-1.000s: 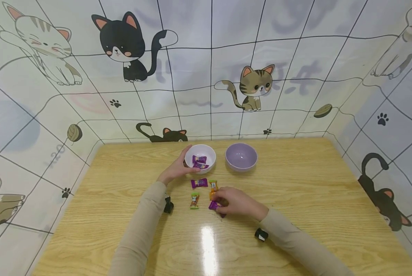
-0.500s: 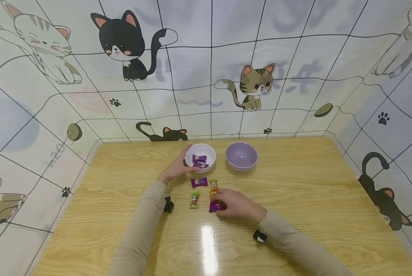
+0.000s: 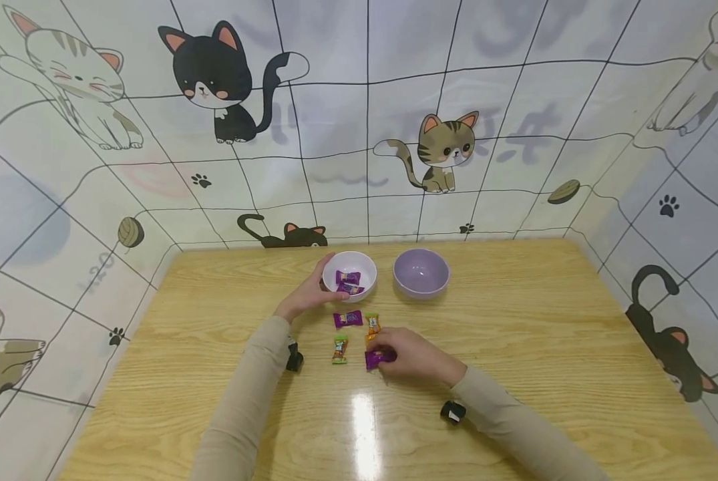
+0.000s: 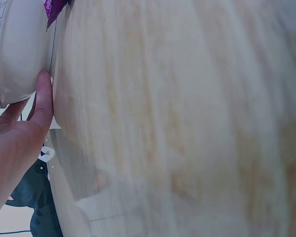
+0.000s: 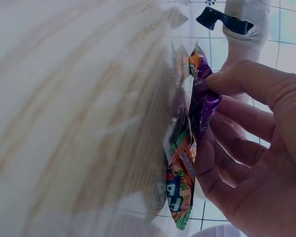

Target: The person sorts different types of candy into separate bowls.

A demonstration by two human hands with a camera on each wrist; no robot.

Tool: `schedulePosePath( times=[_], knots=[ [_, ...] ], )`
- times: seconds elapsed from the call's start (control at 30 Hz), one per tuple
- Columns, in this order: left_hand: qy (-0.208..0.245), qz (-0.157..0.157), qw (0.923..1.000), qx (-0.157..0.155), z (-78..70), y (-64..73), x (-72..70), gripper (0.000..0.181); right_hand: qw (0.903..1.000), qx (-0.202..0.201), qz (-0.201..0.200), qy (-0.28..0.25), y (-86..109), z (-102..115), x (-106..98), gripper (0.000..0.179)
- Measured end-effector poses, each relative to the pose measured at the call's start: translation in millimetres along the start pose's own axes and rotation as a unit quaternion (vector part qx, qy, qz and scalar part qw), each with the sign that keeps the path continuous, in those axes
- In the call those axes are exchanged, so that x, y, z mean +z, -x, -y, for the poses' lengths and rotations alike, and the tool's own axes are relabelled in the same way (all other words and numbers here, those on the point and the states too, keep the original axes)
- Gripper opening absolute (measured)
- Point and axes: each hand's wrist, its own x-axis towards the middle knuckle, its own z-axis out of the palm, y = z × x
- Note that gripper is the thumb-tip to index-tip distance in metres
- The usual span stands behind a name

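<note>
Purple packet (image 5: 205,101), one, foil-like wrapper. We find it near the middle of the worktop (image 3: 515,321), well in from the left and right edges. The person's right grip (image 3: 417,353) pinches it between thumb and fingers; whether it is lifted clear, we cannot tell. We judge it light, slick on the skin and firm at the middle; its crimped ends probably bend or tear, so we favour a hold across the body.

Orange packet (image 5: 181,182), beside those fingers, partly hidden in the head view. Green-ended packet (image 3: 339,349), to its left. Second purple packet (image 3: 348,318), just in front of the white bowl.

White bowl (image 3: 367,270), near the far edge, left of its middle; two purple sweets (image 3: 349,283) inside. Left grip (image 3: 308,294) holds its left side, thumb towards us. We judge it smooth and stiff. Lilac bowl (image 3: 421,274), along the same edge to the right, standing apart.

Surface: pale wood grain, glossy, with a bright streak of light (image 3: 363,434) towards us. Room: cat-printed wall covering (image 3: 334,160) behind the far edge and on both sides.
</note>
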Motion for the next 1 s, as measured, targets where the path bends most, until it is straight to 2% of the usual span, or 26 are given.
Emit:
schedulePosePath(
  times=[0.2,0.47,0.6,0.83,1.0],
  knots=[
    [0.011,0.012,0.9999,0.002,-3.5,1.1,0.2,0.105,0.9984,0.024,-0.016,-0.048,0.3,-1.1,-2.2,0.028],
    [0.002,0.026,0.9996,-0.003,-34.6,16.1,-2.4,0.101,0.9877,0.059,-0.064,-0.130,0.1,-3.6,-4.7,0.030],
    [0.001,0.024,0.9997,-0.001,-36.7,17.8,-1.6,0.101,0.9815,0.082,-0.079,-0.154,-0.9,-6.5,-6.1,0.030],
    [0.009,0.005,0.9999,0.003,2.1,-1.1,0.5,0.105,0.9772,0.084,-0.095,-0.170,-3.4,-5.9,-10.3,0.030],
    [0.016,0.003,0.9999,0.000,2.1,-0.7,0.9,0.106,0.9775,0.083,-0.101,-0.166,-6.8,-5.7,-13.2,0.030]
  ],
)
